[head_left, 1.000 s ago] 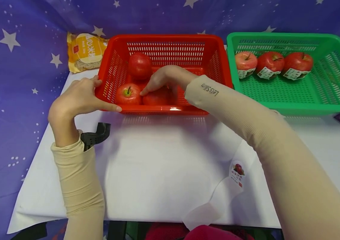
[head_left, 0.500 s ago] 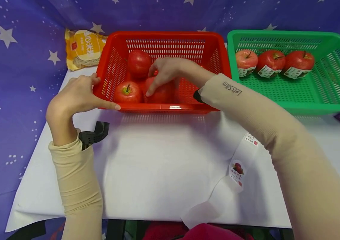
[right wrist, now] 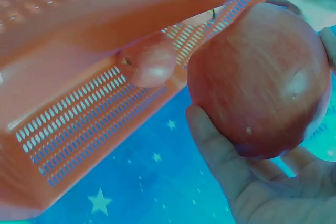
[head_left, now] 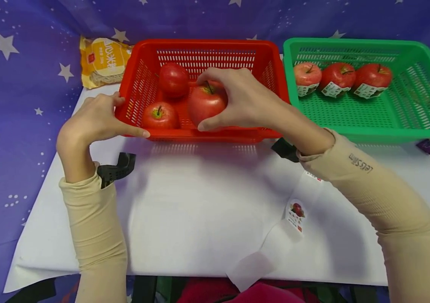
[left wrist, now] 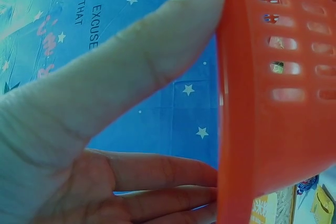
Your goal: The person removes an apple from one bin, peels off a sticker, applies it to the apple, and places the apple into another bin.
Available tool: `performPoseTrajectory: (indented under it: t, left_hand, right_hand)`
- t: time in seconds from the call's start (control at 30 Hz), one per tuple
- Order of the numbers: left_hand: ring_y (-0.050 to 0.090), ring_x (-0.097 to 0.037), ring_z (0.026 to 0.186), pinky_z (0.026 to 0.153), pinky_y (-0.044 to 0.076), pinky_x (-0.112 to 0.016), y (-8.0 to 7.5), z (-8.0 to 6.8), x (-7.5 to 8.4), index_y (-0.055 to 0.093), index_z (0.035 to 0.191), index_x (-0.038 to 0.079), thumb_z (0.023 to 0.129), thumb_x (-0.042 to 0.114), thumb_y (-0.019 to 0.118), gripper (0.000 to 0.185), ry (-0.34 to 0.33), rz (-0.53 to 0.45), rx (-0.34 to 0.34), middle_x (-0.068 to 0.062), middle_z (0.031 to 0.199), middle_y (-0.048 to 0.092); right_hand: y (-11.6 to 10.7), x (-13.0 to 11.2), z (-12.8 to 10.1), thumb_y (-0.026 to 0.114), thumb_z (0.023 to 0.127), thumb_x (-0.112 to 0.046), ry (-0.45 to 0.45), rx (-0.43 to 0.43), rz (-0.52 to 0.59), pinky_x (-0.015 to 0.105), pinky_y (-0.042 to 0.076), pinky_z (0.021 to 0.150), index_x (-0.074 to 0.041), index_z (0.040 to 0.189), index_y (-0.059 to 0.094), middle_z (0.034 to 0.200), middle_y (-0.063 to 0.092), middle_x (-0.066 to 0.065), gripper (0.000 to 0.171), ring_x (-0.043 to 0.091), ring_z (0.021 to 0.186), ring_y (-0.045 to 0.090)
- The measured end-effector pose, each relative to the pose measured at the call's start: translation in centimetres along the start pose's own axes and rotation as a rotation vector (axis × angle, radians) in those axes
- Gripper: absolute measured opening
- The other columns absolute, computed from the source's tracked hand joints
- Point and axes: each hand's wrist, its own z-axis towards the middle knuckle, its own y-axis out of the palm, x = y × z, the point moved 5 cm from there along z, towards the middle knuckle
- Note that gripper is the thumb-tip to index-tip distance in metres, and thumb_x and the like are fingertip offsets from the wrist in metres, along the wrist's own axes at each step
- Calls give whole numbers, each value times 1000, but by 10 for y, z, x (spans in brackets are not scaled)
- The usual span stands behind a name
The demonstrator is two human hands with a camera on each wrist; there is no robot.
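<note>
My right hand [head_left: 247,101] grips a red apple [head_left: 206,104], its stem up, over the front part of the red basket [head_left: 215,135]. In the right wrist view, thumb and fingers curl round this apple [right wrist: 257,85], clear of the basket's rim. Two more apples lie in that basket: one at the back [head_left: 174,80], one at the front left [head_left: 160,115]. My left hand [head_left: 91,120] holds the basket's left front corner, thumb along the front rim and fingers at the left rim. The left wrist view shows the thumb [left wrist: 142,45] against the red rim [left wrist: 233,103].
A green basket [head_left: 381,134] stands to the right, with three labelled apples [head_left: 337,80] in a row. Behind the red basket's left side lies a yellow food bag [head_left: 105,61]. A label strip [head_left: 295,214] lies on the white cloth, and a small purple packet [head_left: 428,145] beyond.
My right hand has taken hold of the front right apple and lifted it from the basket's floor, its arm drawing to the right. My left hand stays on the basket corner.
</note>
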Motion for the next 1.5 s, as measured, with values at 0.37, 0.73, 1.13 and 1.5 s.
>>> performPoseTrajectory:
  t: [0.37, 0.73, 1.13, 1.5]
  left_hand:
    - [46, -34, 97, 67, 39, -36, 1, 0, -4, 32, 145, -8, 72, 53, 79, 107, -24, -23, -28, -28, 121, 56]
    - [46, -37, 102, 73, 41, -40, 2, -1, -3, 29, 146, -8, 72, 54, 78, 109, -29, -16, -42, -30, 128, 52]
    - [47, -34, 95, 66, 39, -36, 2, 0, 0, 39, 140, -10, 72, 51, 80, 100, 0, -17, -20, -27, 118, 58]
    - [45, -40, 116, 88, 42, -52, 2, -3, 8, 30, 147, -5, 76, 49, 77, 101, 59, 19, -10, -27, 140, 47]
  right_hand:
    - [15, 2, -77, 89, 65, -37, -157, 252, -41, 41, 53, 91, -10, 125, 59, 125, 60, 8, 72, 21, 114, 59]
    - [66, 41, -115, 88, 65, -39, -117, 199, -119, 46, 53, 91, -13, 128, 58, 131, 54, 12, 74, 29, 117, 57]
    - [88, 77, -111, 85, 71, -36, -135, 263, -50, 40, 51, 89, -9, 116, 57, 118, 52, 9, 59, 22, 106, 55]
    - [76, 84, -119, 81, 74, -43, -36, 189, -135, 48, 51, 90, -21, 137, 50, 134, 49, 9, 74, 28, 115, 55]
